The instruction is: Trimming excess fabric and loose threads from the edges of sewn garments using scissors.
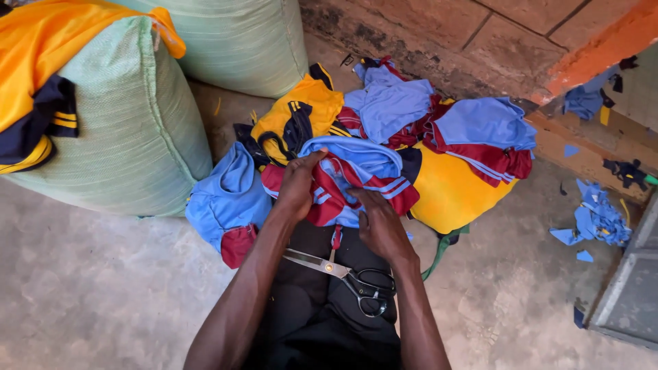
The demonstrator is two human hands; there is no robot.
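A blue and maroon striped garment (356, 179) lies bunched at my knees, and both hands grip it. My left hand (299, 183) clutches its left side, fingers curled into the cloth. My right hand (379, 223) presses and grasps its lower right part. A pair of large metal scissors (343, 273) with black handles rests across my lap in dark trousers, just below both wrists, untouched.
A heap of blue, maroon and yellow garments (445, 137) fills the floor ahead. Two big green woven sacks (130, 130) stand at the left, one draped with a yellow garment (41, 62). Blue fabric scraps (596, 219) lie by a wooden ledge at right.
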